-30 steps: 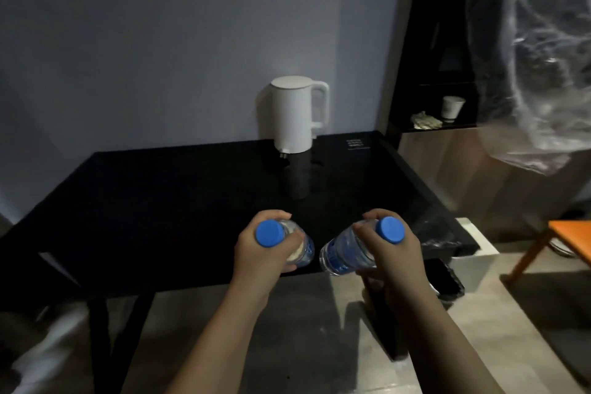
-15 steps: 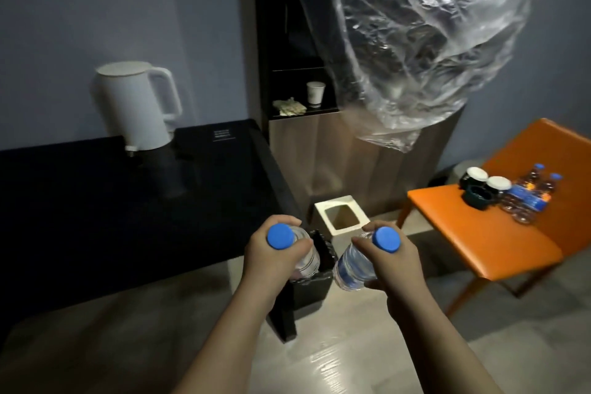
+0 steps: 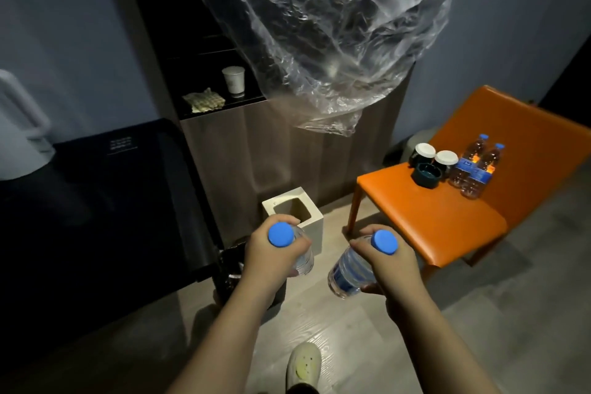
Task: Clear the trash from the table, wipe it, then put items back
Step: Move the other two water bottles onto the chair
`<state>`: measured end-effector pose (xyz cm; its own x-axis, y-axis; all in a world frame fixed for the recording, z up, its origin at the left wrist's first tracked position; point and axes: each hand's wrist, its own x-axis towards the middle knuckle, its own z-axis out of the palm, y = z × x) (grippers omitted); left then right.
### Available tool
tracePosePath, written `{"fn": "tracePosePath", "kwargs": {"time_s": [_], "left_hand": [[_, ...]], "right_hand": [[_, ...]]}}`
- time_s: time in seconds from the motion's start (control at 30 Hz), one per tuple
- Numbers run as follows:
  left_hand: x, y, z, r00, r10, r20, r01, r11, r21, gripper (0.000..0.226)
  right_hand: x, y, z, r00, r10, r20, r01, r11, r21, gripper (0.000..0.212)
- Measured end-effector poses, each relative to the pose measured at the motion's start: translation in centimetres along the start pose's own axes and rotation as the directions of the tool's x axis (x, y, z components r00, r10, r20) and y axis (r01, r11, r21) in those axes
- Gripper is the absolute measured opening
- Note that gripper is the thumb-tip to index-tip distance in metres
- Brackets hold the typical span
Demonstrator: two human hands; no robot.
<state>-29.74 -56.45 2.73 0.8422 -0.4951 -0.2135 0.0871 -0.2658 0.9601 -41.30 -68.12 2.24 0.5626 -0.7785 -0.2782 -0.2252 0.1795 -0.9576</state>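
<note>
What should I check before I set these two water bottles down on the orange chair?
1. Left hand grips left bottle: ok.
2. Right hand grips right bottle: ok.
3. Left cap and right cap on: ok.
4. Bare seat on orange chair in front of dark bowl: ok.
5. How full the held bottles are: cannot tell.
</note>
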Motion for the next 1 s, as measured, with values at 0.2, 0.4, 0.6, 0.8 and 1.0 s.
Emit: {"fn": "tracePosePath", "kwargs": {"time_s": [0.2,0.4,0.6,0.8,1.0], "left_hand": [[9.2,2.7,6.2,0.995,-0.028,0.094,0.031,0.999,-0.024,0.026],[17.8,6.2,13.2,0.977,0.038,0.210,-0.061,0.993,0.105,0.026],[24.1,8.2,21.4,0.951,0.088,0.295,-0.152,0.967,0.203,0.034],[29.0,9.3,31.4,0.962,0.032,0.270,-0.082,0.981,0.176,0.026],[32.9,11.2,42.5,0.974,-0.034,0.222,-0.004,0.985,0.172,0.027]], "right_hand": [[9.4,-2.1,-2.4,0.997,0.031,-0.075,-0.031,0.999,0.008,0.014],[18.6,-4.9,-6.2,0.978,0.065,-0.200,-0.051,0.996,0.076,0.016],[25.7,-5.9,-11.3,0.966,0.089,-0.243,-0.058,0.989,0.133,0.019],[33.4,-6.7,-19.3,0.961,0.111,-0.254,-0.064,0.981,0.185,0.018],[42.3,-7.2,-28.8,0.964,0.174,-0.201,-0.141,0.975,0.172,0.020]]}}
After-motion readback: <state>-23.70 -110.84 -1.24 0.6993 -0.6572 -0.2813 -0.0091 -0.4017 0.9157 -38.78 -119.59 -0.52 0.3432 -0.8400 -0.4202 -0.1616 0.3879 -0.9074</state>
